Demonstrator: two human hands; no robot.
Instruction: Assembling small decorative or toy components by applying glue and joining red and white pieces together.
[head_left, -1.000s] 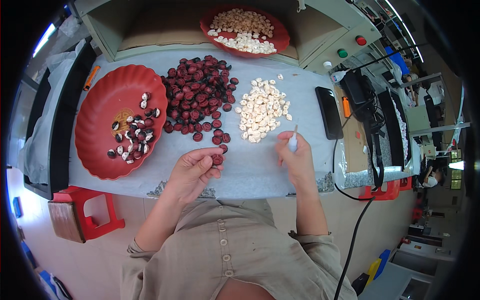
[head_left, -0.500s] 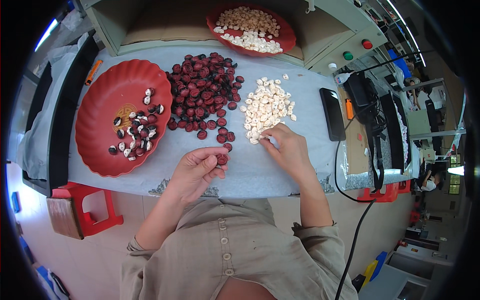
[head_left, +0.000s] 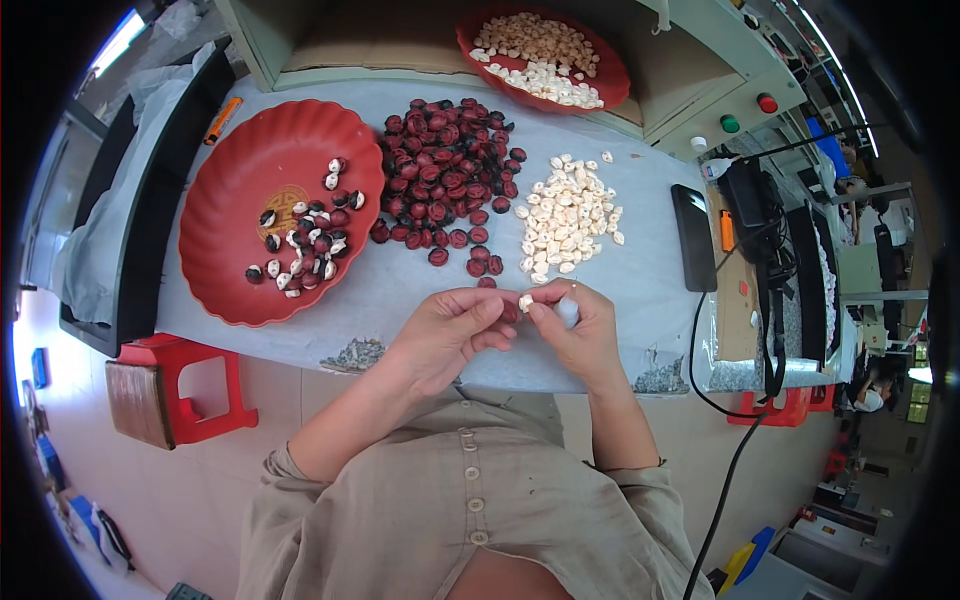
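Note:
In front of my chest my two hands come together over the near edge of the table. My left hand (head_left: 450, 338) pinches a dark red, round piece (head_left: 511, 312), mostly hidden by the fingers. Thumb and forefinger of my right hand (head_left: 582, 335) hold a small white shell-shaped piece (head_left: 526, 302) right beside it. A whitish, bottle-like thing (head_left: 567, 313) with a thin tip also shows within the right hand's fingers. Beyond the hands lie a heap of dark red and black pieces (head_left: 445, 165) and, right of it, a heap of white pieces (head_left: 568, 215).
A red scalloped plate (head_left: 225, 225) at left holds several joined red-and-white pieces. Another red plate (head_left: 615, 90) with white and tan pieces stands in the grey cabinet (head_left: 690, 90). A phone (head_left: 693, 240), cables and an orange lighter (head_left: 726, 230) lie at right. Red stools (head_left: 165, 395) stand below.
My right hand has left the white heap with a white piece and met my left hand. The bottle-like thing now shows in it. The whole view has shifted slightly.

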